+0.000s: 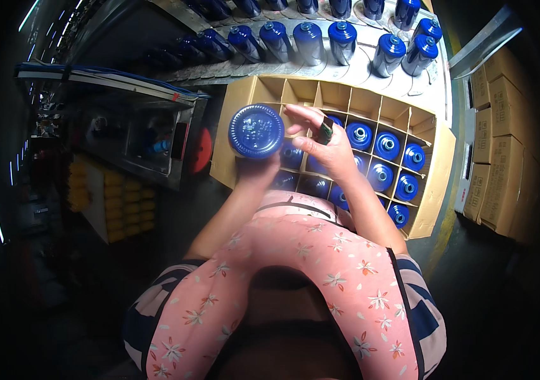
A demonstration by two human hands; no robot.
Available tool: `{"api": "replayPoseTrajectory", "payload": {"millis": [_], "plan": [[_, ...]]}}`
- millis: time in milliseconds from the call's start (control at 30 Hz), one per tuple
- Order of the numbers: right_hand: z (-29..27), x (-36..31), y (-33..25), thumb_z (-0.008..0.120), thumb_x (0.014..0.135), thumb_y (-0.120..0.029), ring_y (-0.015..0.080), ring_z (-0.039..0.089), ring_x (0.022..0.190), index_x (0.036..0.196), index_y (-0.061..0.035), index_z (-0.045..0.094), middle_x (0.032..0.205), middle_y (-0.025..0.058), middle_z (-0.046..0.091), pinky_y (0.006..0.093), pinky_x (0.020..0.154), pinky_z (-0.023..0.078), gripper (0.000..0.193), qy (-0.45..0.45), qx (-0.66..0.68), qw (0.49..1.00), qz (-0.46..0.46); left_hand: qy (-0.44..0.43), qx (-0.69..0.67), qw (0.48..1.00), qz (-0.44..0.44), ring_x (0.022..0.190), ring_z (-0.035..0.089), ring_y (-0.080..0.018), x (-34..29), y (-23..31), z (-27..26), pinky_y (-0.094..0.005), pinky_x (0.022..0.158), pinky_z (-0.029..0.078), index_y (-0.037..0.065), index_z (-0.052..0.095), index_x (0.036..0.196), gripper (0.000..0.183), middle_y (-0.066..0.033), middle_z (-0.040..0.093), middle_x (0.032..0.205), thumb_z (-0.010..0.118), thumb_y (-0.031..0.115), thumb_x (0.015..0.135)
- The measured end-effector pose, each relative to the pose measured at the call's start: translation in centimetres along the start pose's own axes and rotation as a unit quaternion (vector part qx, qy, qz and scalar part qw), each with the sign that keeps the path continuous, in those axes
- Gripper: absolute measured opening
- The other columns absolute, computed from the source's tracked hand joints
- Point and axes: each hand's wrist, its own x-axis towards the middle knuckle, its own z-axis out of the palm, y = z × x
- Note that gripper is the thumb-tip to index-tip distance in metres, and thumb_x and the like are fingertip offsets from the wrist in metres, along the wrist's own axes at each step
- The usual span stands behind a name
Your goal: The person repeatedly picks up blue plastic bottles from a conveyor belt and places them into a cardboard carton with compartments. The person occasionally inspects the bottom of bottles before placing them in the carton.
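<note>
Blue bottle [256, 131], neck hidden, seemingly in left hand [259, 170].

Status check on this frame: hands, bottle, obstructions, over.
Left hand: holding blue bottle, base toward camera. Right hand: open beside bottle, hiding part of the carton from view.

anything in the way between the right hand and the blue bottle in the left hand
Nothing visible: the right hand is just right of the blue bottle, which the left hand holds base toward the camera. The divided carton lies below, not between them.
</note>
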Motion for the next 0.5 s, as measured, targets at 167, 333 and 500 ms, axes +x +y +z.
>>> {"api": "replayPoseTrajectory", "payload": {"millis": [167, 333, 500], "plan": [[-0.2, 0.5, -0.8, 0.074, 0.083, -0.017, 0.0182, 0.047, 0.127, 0.133, -0.0064, 0.057, 0.144, 0.0108, 0.047, 0.0303, 0.098, 0.044, 0.053, -0.047, -0.022, 0.997, -0.056, 0.008, -0.290, 0.956, -0.037, 0.095, 0.066, -0.0179, 0.3, 1.5, 1.4, -0.0314, 0.079, 0.052, 0.010, 0.064, 0.108, 0.029, -0.0034, 0.067, 0.105, 0.072, 0.015, 0.081], [-0.3, -0.6, -0.7, 0.073, 0.084, -0.019, 0.0206, 0.047, 0.130, 0.136, -0.0035, 0.054, 0.142, 0.0114, 0.051, 0.0333, 0.109, 0.035, 0.057, -0.041, 0.036, 0.998, -0.015, -0.056, 0.172, 0.982, 0.062, 0.111, 0.060, -0.0234, 0.8, -0.4, 0.3, -0.0370, 0.090, 0.052, 0.012, 0.053, 0.126, 0.041, -0.0076, 0.060, 0.123, 0.049, 0.037, 0.094], [-0.3, -1.5, -1.3, 0.074, 0.083, -0.019, 0.0200, 0.048, 0.129, 0.137, -0.0032, 0.052, 0.141, 0.0112, 0.051, 0.0319, 0.108, 0.036, 0.060, -0.038, 0.042, 0.998, -0.004, -0.083, 0.321, 0.933, 0.138, 0.122, 0.054, -0.0245, 1.1, -3.0, -1.5, -0.0394, 0.101, 0.046, 0.011, 0.049, 0.134, 0.046, -0.0092, 0.055, 0.131, 0.040, 0.040, 0.100]]}}
